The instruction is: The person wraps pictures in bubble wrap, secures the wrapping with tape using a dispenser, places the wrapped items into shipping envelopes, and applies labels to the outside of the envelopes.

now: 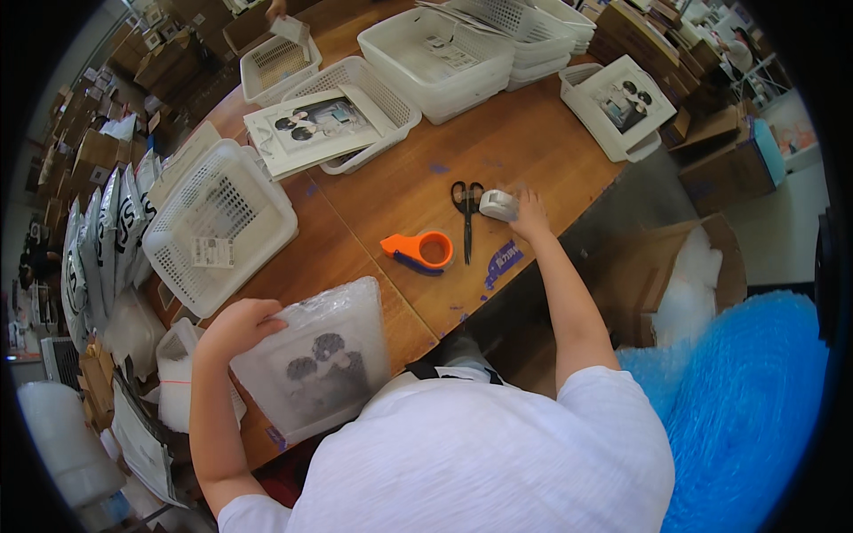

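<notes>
My left hand grips the upper left edge of a flat, bubble-wrapped picture, its thumb on the front. Through the clear wrap two dark-haired figures show. The package leans on the near edge of the table, close to my body. Out to the right, my right hand lies beside a small white tape roll, fingers stretched and slightly blurred; whether they touch it is hard to make out. Black scissors lie left of the roll. An orange tape dispenser with a dark blue part rests nearer to me.
White plastic baskets line the table's left and far sides. Unwrapped pictures lie on one, and another picture sits in a right-hand basket. A big blue bubble-wrap roll stands at lower right. Another person's hand shows at the far edge.
</notes>
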The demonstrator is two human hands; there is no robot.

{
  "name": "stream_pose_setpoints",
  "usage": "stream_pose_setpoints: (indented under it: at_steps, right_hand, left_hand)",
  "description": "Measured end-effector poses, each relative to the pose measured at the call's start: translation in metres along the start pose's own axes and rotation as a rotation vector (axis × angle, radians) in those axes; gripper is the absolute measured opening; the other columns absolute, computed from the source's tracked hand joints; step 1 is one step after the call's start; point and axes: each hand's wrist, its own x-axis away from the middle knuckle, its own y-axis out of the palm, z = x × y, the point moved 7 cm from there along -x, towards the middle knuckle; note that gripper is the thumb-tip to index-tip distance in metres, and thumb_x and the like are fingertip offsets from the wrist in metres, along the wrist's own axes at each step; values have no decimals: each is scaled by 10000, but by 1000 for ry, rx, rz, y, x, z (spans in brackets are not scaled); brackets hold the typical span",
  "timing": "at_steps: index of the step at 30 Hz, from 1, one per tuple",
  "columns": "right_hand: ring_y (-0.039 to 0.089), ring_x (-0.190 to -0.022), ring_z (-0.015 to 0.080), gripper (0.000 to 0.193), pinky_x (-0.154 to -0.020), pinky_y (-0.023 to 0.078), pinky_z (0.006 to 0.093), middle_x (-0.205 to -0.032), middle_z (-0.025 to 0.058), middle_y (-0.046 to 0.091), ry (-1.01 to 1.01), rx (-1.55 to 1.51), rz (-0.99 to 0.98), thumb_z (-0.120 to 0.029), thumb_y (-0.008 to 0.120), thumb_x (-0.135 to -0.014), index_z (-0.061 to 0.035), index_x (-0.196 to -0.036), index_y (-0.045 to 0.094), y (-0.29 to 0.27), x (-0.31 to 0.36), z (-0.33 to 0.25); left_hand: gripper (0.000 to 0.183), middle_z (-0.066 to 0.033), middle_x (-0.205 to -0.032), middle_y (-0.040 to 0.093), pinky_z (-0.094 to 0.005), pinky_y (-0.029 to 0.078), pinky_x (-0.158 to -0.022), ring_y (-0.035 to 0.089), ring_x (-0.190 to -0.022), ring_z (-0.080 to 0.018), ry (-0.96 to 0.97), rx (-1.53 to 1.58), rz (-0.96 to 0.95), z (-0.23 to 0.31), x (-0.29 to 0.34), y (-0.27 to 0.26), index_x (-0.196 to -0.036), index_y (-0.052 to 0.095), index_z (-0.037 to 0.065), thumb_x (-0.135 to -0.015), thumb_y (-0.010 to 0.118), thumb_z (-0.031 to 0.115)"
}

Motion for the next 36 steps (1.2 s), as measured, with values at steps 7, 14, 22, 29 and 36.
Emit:
stream_pose_setpoints:
  at_steps: [7, 14, 22, 29, 36]
  right_hand:
    - [540, -988, 332, 564, -831, 450, 387, -1052, 183, 565, -34, -310, -309, -156, 740, -586, -39, -1103, 546, 18, -6, 26]
    - [568, -926, 320, 504, -778, 469, 356, -979, 145, 590, -219, -551, -316, -149, 739, -622, -47, -1079, 551, -65, 77, -82]
    - [531, -955, 344, 509, -796, 449, 405, -992, 162, 561, -476, -642, -272, -99, 695, -626, -33, -1072, 459, 22, 144, -214]
    - [530, -935, 359, 501, -761, 452, 415, -991, 183, 550, -255, -649, -392, -118, 709, -652, -44, -1064, 434, 61, 159, -227]
    - [594, -788, 328, 181, -694, 479, 402, -884, 160, 602, -114, -465, -671, -115, 660, -743, -38, -885, 580, 32, 165, -150]
  left_hand:
    - [227, -121, -852, 634, -382, 460, -732, 591, -841, -299, -172, -142, -218, -30, -86, 50, -911, 646, 74, -748, 648, 233]
    - [259, -104, -943, 631, -418, 462, -761, 589, -905, -295, -196, -238, -342, -28, -81, 99, -952, 660, 127, -739, 657, 274]
    - [240, -119, -924, 626, -471, 444, -711, 594, -903, -286, -134, -279, -290, 6, -86, 129, -888, 661, 76, -734, 658, 260]
    - [226, -94, -1336, 379, -411, 460, -804, 442, -1154, -310, 216, -267, -5, 30, -101, 181, -829, 688, 44, -645, 725, 169]
    - [218, -70, -1405, 297, -365, 451, -862, 355, -1241, -309, 298, -349, -108, 33, -129, 210, -830, 705, 83, -627, 723, 160]
